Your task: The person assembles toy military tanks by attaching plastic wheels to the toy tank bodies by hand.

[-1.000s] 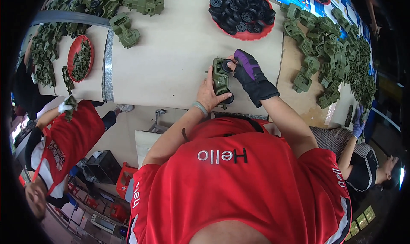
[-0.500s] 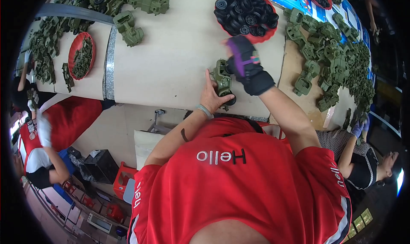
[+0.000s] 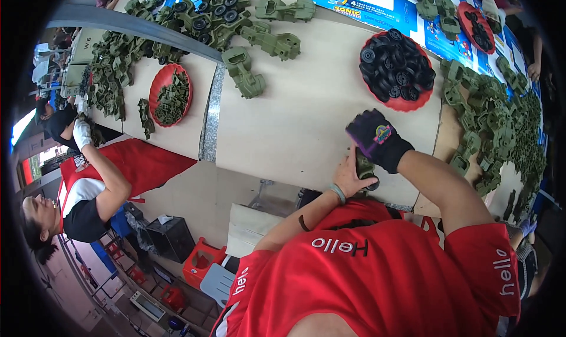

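A green toy vehicle [image 3: 365,168] with a black wheel at its near end is on the table's front part. My bare left hand [image 3: 350,175] grips it from the left, thumb by the wheel, index finger stretched along its side. My right hand [image 3: 380,141], in a black and purple glove, is curled over the vehicle's far end and hides it. Its fingertips are out of sight, so what they hold cannot be made out. Beyond the hands stands a red scalloped dish [image 3: 407,105] heaped with black toy wheels [image 3: 396,66].
Green vehicle bodies [image 3: 242,75] lie at the far left of the table, with wheeled ones behind. More green parts [image 3: 489,113] are piled at right. A red dish [image 3: 154,95] of small green parts sits left, past a metal strip [image 3: 210,116]. A co-worker [image 3: 97,190] stands at left.
My view has shifted, so the table appears further right and lower. My right hand has come down over the toy vehicle's far end. My left hand keeps its grip.
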Demonstrator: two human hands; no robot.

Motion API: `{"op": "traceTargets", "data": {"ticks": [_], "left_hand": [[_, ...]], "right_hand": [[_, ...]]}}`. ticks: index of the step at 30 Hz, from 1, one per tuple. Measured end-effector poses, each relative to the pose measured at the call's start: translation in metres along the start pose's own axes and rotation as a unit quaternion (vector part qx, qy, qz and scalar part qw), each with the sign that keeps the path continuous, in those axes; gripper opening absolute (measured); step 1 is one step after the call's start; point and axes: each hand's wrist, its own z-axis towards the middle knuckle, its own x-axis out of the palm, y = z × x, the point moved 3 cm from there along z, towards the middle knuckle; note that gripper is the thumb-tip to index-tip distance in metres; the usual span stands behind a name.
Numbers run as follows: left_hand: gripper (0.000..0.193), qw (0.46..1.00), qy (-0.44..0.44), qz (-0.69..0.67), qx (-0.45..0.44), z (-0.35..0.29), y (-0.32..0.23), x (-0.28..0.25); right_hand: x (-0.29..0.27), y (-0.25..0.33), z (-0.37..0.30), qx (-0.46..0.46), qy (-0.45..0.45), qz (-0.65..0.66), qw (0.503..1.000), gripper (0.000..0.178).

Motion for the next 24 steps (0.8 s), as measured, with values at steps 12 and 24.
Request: {"op": "traceTargets", "data": {"ticks": [12,24], "left_hand": [[0.144,1.0,0.011,-0.01,-0.005,0.012,-0.004,-0.006],[0.136,0.942,-0.231,-0.239,0.05,0.13,-0.025,-0.198]], "right_hand": [[0.039,-0.027,-0.009,0.397,-0.143,0.077,0.903,0.026],[-0.022,0.021,-0.152,0.304,-0.278,0.06,0.909,0.023]]}}
